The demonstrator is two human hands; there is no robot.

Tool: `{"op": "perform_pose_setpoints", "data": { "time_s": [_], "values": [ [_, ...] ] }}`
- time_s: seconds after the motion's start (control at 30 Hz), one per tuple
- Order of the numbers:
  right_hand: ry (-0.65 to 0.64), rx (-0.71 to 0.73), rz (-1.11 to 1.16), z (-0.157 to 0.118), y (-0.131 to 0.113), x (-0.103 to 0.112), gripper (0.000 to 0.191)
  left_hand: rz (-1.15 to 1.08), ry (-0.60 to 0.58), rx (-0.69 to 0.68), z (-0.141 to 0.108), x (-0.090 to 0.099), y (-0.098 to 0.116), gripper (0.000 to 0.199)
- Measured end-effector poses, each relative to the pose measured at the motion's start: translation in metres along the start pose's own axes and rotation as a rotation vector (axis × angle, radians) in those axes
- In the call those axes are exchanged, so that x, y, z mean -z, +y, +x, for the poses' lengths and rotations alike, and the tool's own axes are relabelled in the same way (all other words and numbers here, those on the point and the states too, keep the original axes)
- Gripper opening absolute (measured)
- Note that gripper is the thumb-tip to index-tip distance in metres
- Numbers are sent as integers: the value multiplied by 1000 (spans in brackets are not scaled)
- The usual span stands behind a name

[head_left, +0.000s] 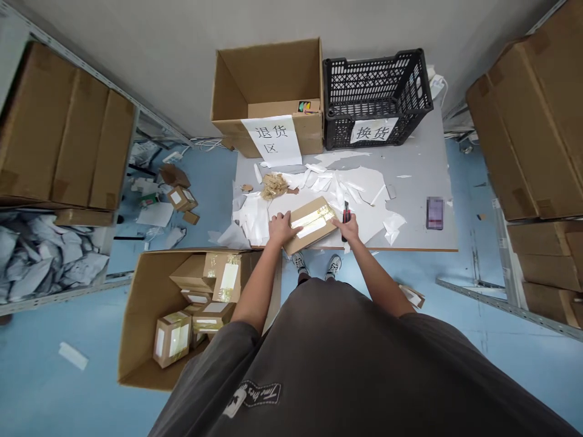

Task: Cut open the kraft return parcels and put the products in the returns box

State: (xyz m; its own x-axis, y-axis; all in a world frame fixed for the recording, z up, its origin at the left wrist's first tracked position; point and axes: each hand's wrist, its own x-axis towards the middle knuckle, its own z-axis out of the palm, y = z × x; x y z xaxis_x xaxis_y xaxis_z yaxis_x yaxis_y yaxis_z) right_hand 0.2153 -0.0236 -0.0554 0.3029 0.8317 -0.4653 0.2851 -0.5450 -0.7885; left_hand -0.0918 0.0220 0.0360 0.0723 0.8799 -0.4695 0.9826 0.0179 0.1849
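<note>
A flat brown cardboard box [298, 244] with a white label and yellowish tape lies tilted at the front edge of the table, amid torn white paper. My left hand [280, 229] grips its left end, thumb on top. At the box's right end is my right hand [348, 228], closed around a red and black box cutter [347, 213] that points away from me. The right fingers also touch the box's corner. Whether the cutter's blade is out cannot be made out.
At the table's back stand a large open carton [268, 136] and a black plastic crate [378, 130], each with a paper sign. Crumpled brown paper [274, 186] and a phone [435, 213] lie on the table [423, 176]. A big carton [130, 328] of parcels stands at my left; loaded shelves flank both sides.
</note>
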Motion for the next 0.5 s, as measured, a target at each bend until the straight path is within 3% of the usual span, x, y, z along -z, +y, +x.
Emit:
{"op": "perform_pose_setpoints", "data": {
  "time_s": [0.17, 0.27, 0.37, 0.5],
  "values": [
    [62, 5, -75, 59, -57, -22, 74, -167, -20, 314, -42, -37, 39, 94],
    [67, 13, -86, 79, -84, -25, 71, -284, 19, 395, -53, -57, 62, 96],
    [10, -20, -11, 72, -88, -10, 58, -447, 35, 396, -53, -66, 68, 100],
    [-217, -250, 276, 21, -57, 24, 36, -693, 22, 341, -49, -71, 56, 103]
  ]
}}
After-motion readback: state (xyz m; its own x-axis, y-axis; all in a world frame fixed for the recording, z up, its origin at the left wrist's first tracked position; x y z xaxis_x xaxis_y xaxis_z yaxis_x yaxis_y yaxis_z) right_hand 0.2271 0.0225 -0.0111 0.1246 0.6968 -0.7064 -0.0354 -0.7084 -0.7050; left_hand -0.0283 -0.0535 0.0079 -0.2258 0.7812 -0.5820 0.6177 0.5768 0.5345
